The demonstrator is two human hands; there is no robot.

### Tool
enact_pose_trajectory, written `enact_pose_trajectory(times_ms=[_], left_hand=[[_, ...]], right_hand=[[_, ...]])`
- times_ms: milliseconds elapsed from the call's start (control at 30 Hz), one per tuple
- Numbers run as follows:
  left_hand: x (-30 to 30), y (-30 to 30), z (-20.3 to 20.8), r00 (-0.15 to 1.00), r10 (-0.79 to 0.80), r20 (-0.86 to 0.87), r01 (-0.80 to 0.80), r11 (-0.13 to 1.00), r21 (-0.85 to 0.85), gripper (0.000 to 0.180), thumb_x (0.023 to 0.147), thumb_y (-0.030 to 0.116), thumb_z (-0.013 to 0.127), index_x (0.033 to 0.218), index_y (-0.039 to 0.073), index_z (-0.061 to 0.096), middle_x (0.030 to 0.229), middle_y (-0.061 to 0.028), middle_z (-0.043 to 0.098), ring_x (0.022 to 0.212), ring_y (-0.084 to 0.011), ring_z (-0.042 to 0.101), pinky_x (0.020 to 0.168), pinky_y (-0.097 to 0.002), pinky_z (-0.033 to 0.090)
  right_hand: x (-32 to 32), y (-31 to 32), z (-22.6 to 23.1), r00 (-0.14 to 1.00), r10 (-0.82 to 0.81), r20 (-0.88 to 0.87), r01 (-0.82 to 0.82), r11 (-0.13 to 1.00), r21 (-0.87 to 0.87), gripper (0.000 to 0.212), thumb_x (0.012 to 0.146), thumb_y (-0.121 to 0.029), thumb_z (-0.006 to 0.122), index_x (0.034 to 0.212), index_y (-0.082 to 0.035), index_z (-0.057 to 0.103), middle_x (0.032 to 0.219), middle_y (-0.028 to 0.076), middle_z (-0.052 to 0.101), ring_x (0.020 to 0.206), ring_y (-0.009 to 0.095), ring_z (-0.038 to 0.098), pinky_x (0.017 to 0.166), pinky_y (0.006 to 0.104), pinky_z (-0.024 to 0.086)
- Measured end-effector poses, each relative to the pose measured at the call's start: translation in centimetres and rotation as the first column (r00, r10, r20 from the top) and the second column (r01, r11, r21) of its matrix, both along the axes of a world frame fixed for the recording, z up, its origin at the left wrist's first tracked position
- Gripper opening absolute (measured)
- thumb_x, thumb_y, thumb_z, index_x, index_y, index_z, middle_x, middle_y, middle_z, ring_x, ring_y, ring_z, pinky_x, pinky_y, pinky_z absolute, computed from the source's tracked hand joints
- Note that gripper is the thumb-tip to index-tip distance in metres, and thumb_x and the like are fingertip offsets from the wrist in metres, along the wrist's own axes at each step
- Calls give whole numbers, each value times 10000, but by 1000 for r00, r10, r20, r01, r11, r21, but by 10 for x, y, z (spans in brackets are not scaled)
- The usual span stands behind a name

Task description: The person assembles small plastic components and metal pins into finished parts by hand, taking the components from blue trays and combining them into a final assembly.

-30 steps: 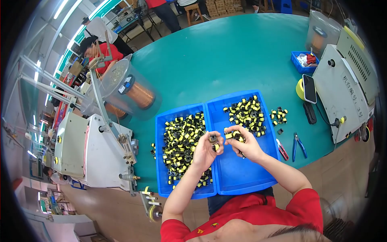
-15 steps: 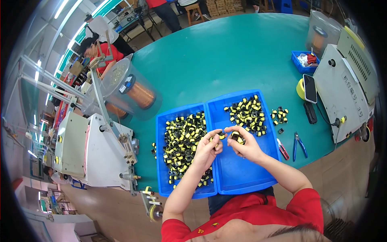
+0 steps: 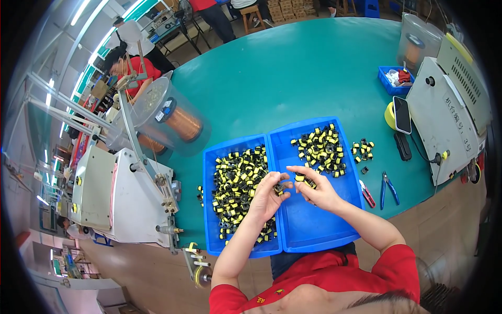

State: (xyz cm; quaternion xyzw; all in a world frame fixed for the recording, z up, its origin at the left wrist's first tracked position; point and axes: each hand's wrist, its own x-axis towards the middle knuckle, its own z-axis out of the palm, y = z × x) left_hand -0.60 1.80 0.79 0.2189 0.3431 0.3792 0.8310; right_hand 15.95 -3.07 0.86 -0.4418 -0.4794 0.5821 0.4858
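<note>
both forearms reach forward, left hand (image 3: 266, 194) and right hand (image 3: 315, 189) meeting fingertip to fingertip, fingers curled.

Small part (image 3: 282, 187) betw. hands (image 3: 293, 191) — mostly hidden, too small.

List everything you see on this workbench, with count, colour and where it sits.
Parts trays: two, blue, side by side at the near edge of the table.
Small wound parts: many, yellow and black, heaped in both trays; a few loose right of them.
Table: one, teal.
Cutters: one blue-handled, one red-handled, right of the trays.
Wire spool: one, copper, under a clear cover, left.
Winding machines: two, white-grey, left and right.
Small bin: one, blue, far right.
Phone: one, dark, right.
Left hand, right hand: together over the trays, pinching a small part.
</note>
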Motion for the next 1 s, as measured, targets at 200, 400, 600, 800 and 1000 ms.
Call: enact_pose_trajectory(times_ms=[200,400,600,800,1000], left_hand=[[3,-4,-11,941,-110,-321,240,886,397,163,823,97,621,899,77,478,881,-34,546,691,-81,520,452,-172,350],[-6,8,-9,988,-141,65,134,986,96,269,884,128,503,1134,32,475,962,-84,568,578,-77,413,408,-170,299],[-7,10,-2,976,-126,179,126,992,10,296,887,139,483,1157,19,467,875,-73,547,585,-86,423,431,-175,329],[-16,14,0,679,325,-658,209,774,598,254,849,102,557,1091,27,536,787,-53,531,645,-118,511,528,-243,413],[-43,19,-3,-253,779,-573,584,595,552,229,755,142,611,936,13,554,932,-146,490,920,-322,465,810,-413,391]], right_hand=[[-5,6,-25,966,-133,220,39,921,388,411,860,-117,514,1267,-146,464,923,24,577,708,53,536,523,196,435],[3,5,-6,994,-16,-112,1,991,-134,453,900,-242,497,1309,-130,337,802,23,509,581,81,479,404,227,362],[10,12,-20,928,-96,-361,-90,881,-465,353,918,-350,350,1164,-108,422,832,64,543,553,114,495,378,228,339],[10,11,-18,948,-49,-314,-89,909,-408,369,913,-369,413,1143,-80,425,821,58,546,543,105,492,376,218,331],[10,10,-14,960,-80,-268,-50,894,-446,292,916,-304,416,1106,-88,460,789,33,511,558,90,477,384,204,316]])
